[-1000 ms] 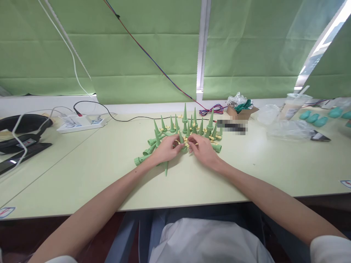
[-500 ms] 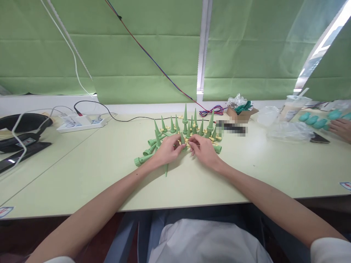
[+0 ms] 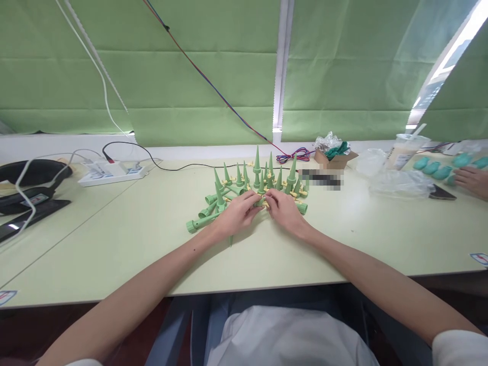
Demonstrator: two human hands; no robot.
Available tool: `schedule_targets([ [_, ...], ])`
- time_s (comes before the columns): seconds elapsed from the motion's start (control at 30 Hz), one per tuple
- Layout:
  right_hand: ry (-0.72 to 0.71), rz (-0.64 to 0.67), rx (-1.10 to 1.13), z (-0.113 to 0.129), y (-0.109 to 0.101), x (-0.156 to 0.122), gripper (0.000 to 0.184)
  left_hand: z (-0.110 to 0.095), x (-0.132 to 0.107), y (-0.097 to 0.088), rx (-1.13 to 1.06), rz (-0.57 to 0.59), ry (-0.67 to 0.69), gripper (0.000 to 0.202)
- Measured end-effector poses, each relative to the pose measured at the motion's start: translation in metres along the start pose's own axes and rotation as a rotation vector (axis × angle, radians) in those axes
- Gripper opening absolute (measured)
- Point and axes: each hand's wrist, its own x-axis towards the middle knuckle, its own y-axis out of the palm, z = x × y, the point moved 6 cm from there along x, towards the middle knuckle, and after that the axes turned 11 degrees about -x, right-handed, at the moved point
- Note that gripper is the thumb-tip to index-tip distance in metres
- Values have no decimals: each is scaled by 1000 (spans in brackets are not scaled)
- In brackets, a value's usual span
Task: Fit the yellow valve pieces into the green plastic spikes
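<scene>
My left hand (image 3: 241,211) is closed round a green plastic watering spike (image 3: 260,202), mostly hidden behind its fingers. My right hand (image 3: 284,209) meets it from the other side, its fingertips pinched at a small yellow valve (image 3: 266,204) on the spike. Just beyond both hands stand several more green watering spikes (image 3: 292,170), points up, many with yellow valves. Others lie on their sides by my left wrist, among them one with a ribbed round cap (image 3: 191,226).
A power strip (image 3: 114,175) with cables and a black headband-like item (image 3: 34,173) are at left. Back right are a small cardboard box (image 3: 333,160), a plastic cup (image 3: 404,152), clear bags and a phone. Another person's hand (image 3: 473,179) touches turquoise objects (image 3: 442,172) at far right.
The spike in my left hand pointed up before and is now tipped down between my hands, largely covered. My fingertips have come closer together.
</scene>
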Motion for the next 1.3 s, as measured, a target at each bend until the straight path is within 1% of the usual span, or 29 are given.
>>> schedule_targets([
  [0.1,4,3,47,1,1,-1,28,5,1,-5,-44,-67,-110,22],
  [0.23,-29,-4,82,5,0,-2,30,10,2,-13,-131,-157,-279,19],
  [0.37,-101,-7,80,9,2,-2,24,14,3,-20,-193,-235,-352,21],
  [0.47,-138,-16,46,7,4,-1,17,16,3,-22,-218,-256,-367,20],
  [0.67,-227,-28,-98,1,8,1,11,12,3,-22,-144,-251,-331,19],
  [0.77,-256,-28,-128,0,7,2,15,10,3,-20,-105,-239,-312,19],
  [0.9,-272,-1,-120,2,7,1,25,11,2,-16,-51,-203,-282,18],
  [1.0,-261,20,-107,2,8,0,31,12,1,-12,-45,-172,-254,16],
  [1.1,-231,30,-113,0,8,0,32,12,0,-10,-60,-158,-227,16],
  [1.2,-196,29,-107,-3,8,1,29,8,0,-10,-63,-151,-181,16],
  [1.3,-144,29,-97,-5,7,2,30,2,0,-10,-70,-136,-118,15],
])
